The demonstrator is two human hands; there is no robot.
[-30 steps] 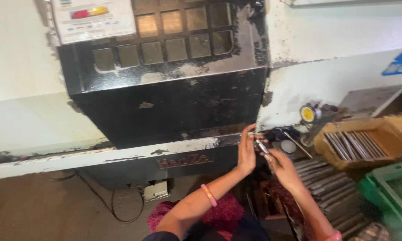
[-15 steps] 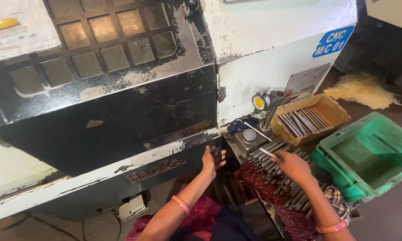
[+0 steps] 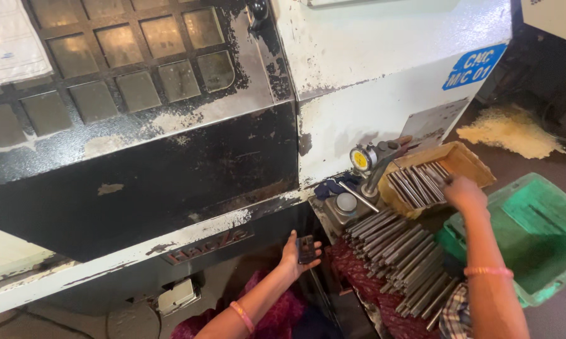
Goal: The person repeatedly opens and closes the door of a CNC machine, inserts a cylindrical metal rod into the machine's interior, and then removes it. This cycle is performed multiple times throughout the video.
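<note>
I see the machine (image 3: pixel 170 157) fill the view. Cardboard box (image 3: pixel 465 162) of metal rods (image 3: pixel 418 185) sits right of the dial gauge (image 3: pixel 361 160). Right hand (image 3: pixel 463 191) reaches the rods; grip unclear. Left hand (image 3: pixel 297 252) cradles a small dark block (image 3: pixel 307 248).

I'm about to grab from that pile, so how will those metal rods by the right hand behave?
The metal rods look round and bare, so they would probably roll and slip. Being steel-like, likely stiff and heavy. The right hand reaches the rods in the cardboard box.
</note>
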